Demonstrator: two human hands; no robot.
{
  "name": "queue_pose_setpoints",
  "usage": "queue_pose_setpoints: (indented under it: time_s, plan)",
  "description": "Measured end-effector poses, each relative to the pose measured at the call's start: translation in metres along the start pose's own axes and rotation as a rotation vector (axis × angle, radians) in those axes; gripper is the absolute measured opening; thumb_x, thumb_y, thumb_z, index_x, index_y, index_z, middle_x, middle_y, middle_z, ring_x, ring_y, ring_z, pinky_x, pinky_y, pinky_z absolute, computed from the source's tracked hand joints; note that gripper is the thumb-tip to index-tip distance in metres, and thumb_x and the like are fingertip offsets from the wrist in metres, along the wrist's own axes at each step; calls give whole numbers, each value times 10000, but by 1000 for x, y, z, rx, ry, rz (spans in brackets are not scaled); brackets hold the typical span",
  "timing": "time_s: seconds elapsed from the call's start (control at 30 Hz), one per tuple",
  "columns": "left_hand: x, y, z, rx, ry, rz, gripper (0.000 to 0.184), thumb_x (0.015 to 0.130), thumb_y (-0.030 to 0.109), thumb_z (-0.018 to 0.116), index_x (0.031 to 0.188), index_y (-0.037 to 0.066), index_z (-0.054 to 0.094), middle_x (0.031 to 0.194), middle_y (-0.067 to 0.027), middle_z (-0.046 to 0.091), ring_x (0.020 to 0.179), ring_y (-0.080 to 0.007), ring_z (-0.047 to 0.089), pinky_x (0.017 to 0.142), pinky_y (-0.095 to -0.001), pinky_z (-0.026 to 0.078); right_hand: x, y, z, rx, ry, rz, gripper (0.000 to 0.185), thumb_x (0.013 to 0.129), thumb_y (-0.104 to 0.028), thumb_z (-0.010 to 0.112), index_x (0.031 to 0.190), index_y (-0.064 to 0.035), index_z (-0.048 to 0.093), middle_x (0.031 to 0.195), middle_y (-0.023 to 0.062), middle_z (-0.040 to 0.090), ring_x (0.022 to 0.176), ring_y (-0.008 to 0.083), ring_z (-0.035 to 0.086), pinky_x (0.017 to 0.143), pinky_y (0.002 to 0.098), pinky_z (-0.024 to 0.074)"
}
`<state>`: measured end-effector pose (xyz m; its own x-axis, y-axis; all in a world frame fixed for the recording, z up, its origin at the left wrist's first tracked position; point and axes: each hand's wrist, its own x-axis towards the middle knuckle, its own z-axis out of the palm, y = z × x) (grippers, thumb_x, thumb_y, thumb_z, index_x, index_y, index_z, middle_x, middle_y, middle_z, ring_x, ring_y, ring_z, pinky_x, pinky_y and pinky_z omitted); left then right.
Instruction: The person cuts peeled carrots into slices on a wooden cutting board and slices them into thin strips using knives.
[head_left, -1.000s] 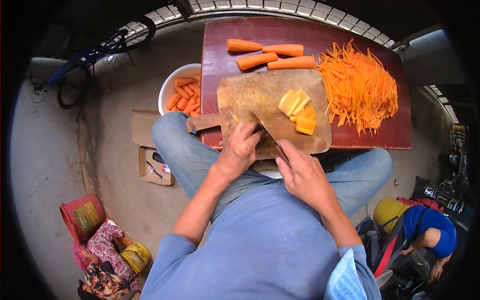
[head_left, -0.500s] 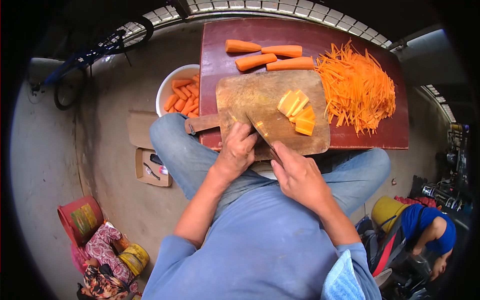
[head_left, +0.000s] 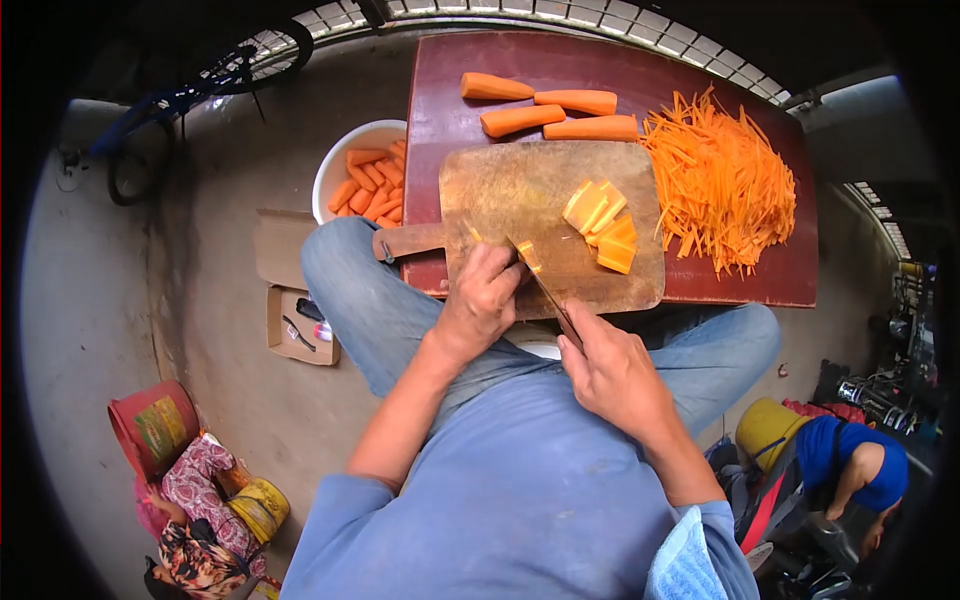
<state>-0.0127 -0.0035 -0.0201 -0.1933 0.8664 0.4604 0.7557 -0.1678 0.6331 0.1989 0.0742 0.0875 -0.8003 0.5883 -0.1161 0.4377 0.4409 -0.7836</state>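
My left hand (head_left: 482, 300) rests on the near left part of the wooden cutting board (head_left: 540, 180), fingers curled down over a carrot piece (head_left: 473, 232). Only a thin pale-orange tip of that piece shows; the rest is hidden under the fingers. In my right hand (head_left: 620, 375) is a knife (head_left: 552, 301), gripped by its handle, with the blade slanting up and left beside my left fingertips. Bits of carrot (head_left: 530, 256) cling to the blade. Flat carrot slices (head_left: 603, 226) lie in an overlapping pile on the board's right half.
Several peeled carrots (head_left: 590, 128) lie behind the board on the red table (head_left: 440, 80), and a heap of shredded carrot (head_left: 725, 185) is at its right. A white bucket (head_left: 322, 185) of carrots stands left. People sit at lower left and lower right, near buckets.
The knife has drawn back slightly toward me and to the right. My left hand keeps its hold on the board. The whole view has shifted a little.
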Motion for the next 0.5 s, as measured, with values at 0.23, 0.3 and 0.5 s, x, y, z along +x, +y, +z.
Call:
queue_pose_setpoints:
  time_s: [0.23,0.3,0.5]
  plan:
    - [-1,-2,3,2,25,-5,318,723,-123,694,1029,-54,747,1016,-153,632,946,-384,617,801,-468,544,16,3,1,26,-30,0,395,1054,-88,694,1417,-33,549,1103,283,756,1015,535,725,820,622,574]
    - [-1,-1,3,11,38,-11,305,727,-121,696,1021,-53,743,1014,-153,630,947,-382,619,804,-465,544,2,-3,-5,21,-44,37,390,1056,-88,693,1414,-37,550,1097,282,755,1009,537,722,819,626,570]
    - [-4,-4,2,15,-7,-20,275,750,-107,705,1016,-49,742,1028,-154,639,957,-378,626,828,-458,552,17,5,4,40,-47,43,375,1043,-62,710,1392,-7,584,1079,290,752,997,533,731,825,572,580]
